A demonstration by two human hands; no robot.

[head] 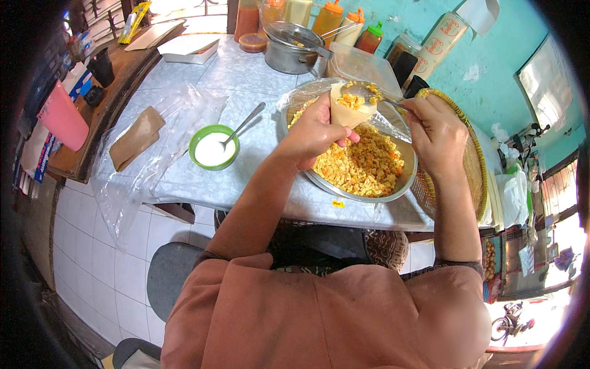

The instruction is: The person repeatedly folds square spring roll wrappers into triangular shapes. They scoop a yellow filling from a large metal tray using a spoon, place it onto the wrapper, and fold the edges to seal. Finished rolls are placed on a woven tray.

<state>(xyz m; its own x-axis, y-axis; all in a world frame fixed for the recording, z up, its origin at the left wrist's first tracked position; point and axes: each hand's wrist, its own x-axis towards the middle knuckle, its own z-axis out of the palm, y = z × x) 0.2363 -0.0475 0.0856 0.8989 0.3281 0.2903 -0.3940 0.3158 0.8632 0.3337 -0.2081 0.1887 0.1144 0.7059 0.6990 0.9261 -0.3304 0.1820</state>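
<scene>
My left hand (318,131) grips a pastry wrapper folded into a cone (345,113), with crumbly yellow-orange filling showing in its mouth. The handle of a metal spoon (366,92) is in my right hand (435,129); bits of filling cling to its bowl, which is at the cone's opening. Beneath both hands lies a wide metal basin (401,187) of the same filling (364,161), partly covered by clear plastic film. To the left, a green bowl (193,159) holds white paste or liquid, with a second metal spoon (251,116) leaning in it.
A brown folded piece (136,138) lies on clear plastic (184,110) at left. Behind stand a lidded metal pot (292,57), a plastic container (364,64), sauce bottles (328,20) and a white box (189,53). A woven basket (477,161) borders the basin's right side.
</scene>
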